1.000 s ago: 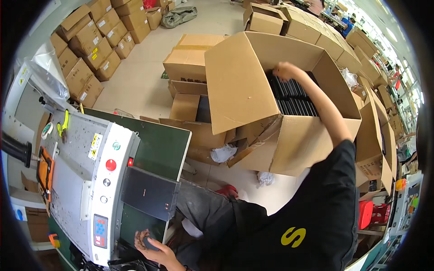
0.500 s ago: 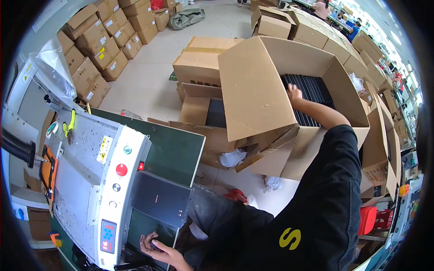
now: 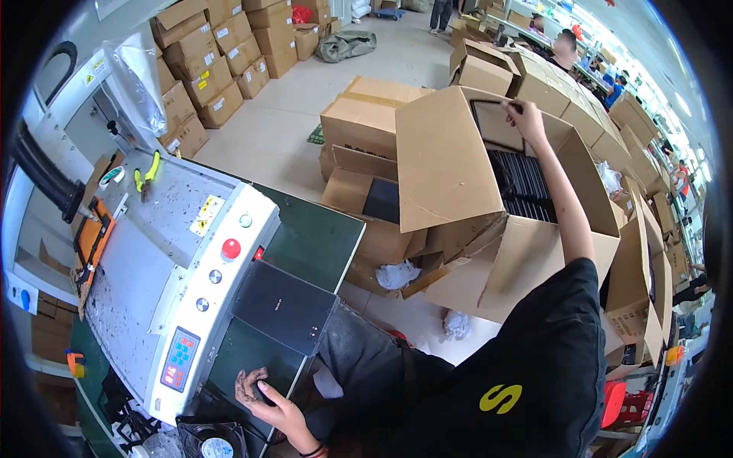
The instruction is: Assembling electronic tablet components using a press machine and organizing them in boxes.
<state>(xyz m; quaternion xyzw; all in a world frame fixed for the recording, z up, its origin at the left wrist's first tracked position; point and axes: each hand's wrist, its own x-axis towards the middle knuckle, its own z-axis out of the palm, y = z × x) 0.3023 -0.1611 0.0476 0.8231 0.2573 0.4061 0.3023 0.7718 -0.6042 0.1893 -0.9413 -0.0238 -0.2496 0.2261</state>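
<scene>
Flat panel (image 3: 496, 122) in right hand (image 3: 525, 116) — big carton's (image 3: 450, 175) flaps surround it.

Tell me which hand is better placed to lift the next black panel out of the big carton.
Right. The right hand is already over the open carton, gripping a black panel by its top edge. The left hand rests low at the green machine bed, far from the carton.
</scene>
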